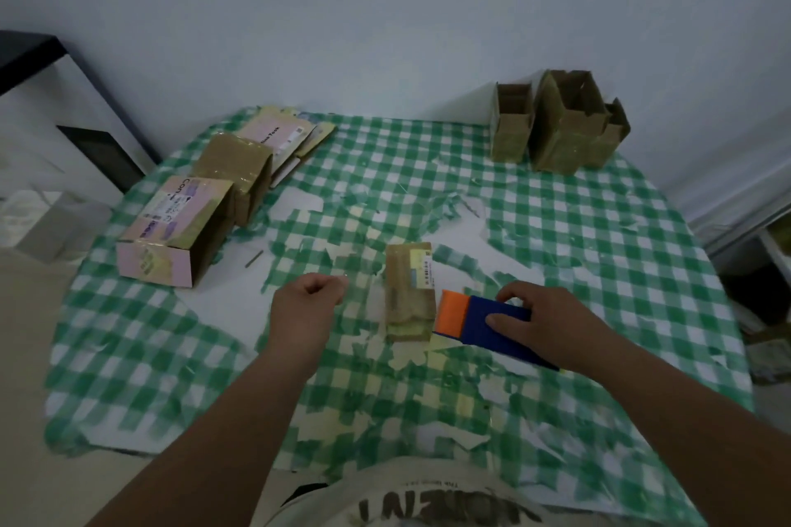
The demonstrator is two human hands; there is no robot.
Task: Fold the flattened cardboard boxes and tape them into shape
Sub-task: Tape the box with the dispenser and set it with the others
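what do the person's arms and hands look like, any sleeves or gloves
Both arms are bare from the bottom edge of the picture to the fingers: no sleeves, gloves, watch, bracelets or rings show on the left hand or the right hand. The only clothing in view is a light-coloured shirt with dark printed lettering at the bottom of the picture; the lettering is too cut off to read.

Both bare forearms are extended forward from the near edge of the view, converging slightly toward the middle. The left hand (306, 297) is held as a loose fist, knuckles up, with thumb and forefinger pinched together at its far side; what is pinched cannot be made out. The right hand (545, 319) is turned inward, palm down, its grip closed round a blue and orange tape dispenser (479, 323), thumb laid on the near face, fingers curled over the far edge.
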